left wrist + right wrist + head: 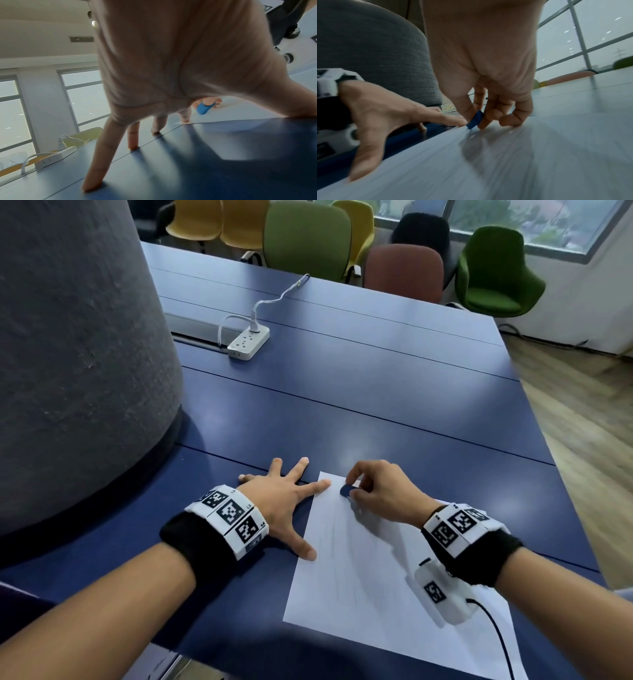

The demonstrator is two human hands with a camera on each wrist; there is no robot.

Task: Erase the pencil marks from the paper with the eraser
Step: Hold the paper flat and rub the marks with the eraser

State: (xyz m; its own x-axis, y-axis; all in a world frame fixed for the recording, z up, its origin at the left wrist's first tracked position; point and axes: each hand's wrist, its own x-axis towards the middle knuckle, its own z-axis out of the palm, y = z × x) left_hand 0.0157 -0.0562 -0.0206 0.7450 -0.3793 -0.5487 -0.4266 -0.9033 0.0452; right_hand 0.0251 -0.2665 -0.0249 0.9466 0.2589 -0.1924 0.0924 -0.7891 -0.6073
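Observation:
A white sheet of paper [370,577] with faint grey pencil strokes lies on the blue table [376,405]. My right hand [373,491] pinches a small blue eraser [346,491] between thumb and fingers and presses it onto the paper near its far left corner. The right wrist view shows the eraser [475,120] touching the sheet [505,162]. My left hand [284,498] lies spread flat, its index fingertip and thumb on the paper's left edge, the other fingers on the table. In the left wrist view the eraser [203,108] shows beyond my spread fingers [133,135].
A large grey upholstered column [75,354] rises at the left, close to my left arm. A white power strip [248,342] with a cable lies farther back on the table. Several coloured chairs [308,237] stand behind the far edge. The table's right edge drops to a wooden floor [582,422].

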